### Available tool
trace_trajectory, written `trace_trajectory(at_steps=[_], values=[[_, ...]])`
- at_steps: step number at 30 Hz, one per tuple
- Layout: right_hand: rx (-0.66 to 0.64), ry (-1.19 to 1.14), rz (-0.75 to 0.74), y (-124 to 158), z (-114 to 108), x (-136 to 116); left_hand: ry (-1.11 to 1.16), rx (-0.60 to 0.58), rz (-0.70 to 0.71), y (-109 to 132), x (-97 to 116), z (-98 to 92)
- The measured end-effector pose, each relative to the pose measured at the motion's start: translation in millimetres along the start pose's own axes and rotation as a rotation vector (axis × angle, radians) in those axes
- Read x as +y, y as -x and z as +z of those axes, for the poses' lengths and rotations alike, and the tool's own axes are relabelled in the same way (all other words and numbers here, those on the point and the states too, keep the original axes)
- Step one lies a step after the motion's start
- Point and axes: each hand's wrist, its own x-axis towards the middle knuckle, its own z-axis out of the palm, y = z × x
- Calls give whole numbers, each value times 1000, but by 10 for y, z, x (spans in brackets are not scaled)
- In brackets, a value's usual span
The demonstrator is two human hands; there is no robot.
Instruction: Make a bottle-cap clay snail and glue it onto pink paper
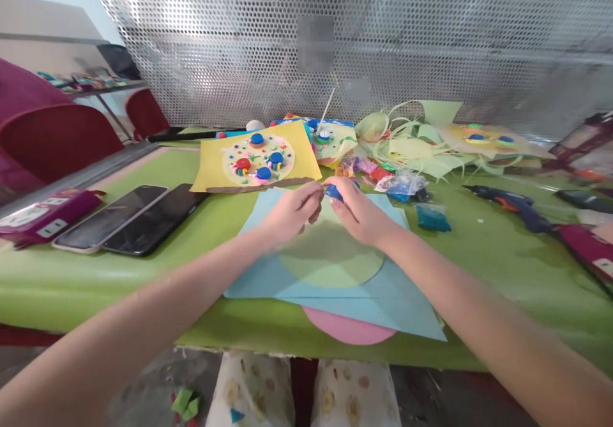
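Observation:
My right hand [360, 213] is curled around a small blue lump [334, 192], perhaps modelling clay; the fingers cover much of it. My left hand [295, 210] is beside it with the fingers drawn together, their tips close to the blue lump. Anything between those fingertips is too small to make out. Below both hands lies a pale green paper circle [335, 261] on light blue sheets [402, 306]. A pink paper piece [352, 326] sticks out from under them at the table's front edge.
Behind the hands lies a yellow card [211, 162] with caps and beads. Small colourful packets [402, 184] and a teal packet [432, 217] lie to the right, near a glue gun [514, 205]. Two phones [153, 223] and a purple power strip [50, 213] are left. Perforated metal [230, 50] stands behind.

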Motion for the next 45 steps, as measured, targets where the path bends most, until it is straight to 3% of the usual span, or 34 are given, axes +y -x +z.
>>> trace_trajectory(at_steps=[7,13,17,21,23,31,39,45], values=[[34,-107,70,11,-36,45,-15,-50,96,5,35,22],[1,-120,30,-134,16,49,-210,-2,258,-75,-51,-145],[-10,-344,215,-77,45,1,-346,-19,403,-72,-45,-221],[-175,-631,326,27,6,-68,-435,-71,482,-6,12,-238],[-181,-649,345,52,-16,-98,-443,-42,503,16,28,-238],[-30,-338,294,48,-115,-200,-595,31,647,89,35,-254],[19,7,93,78,-122,-151,-820,6,674,117,96,-268],[31,171,-33,68,-139,-153,-934,13,596,153,158,-253]])
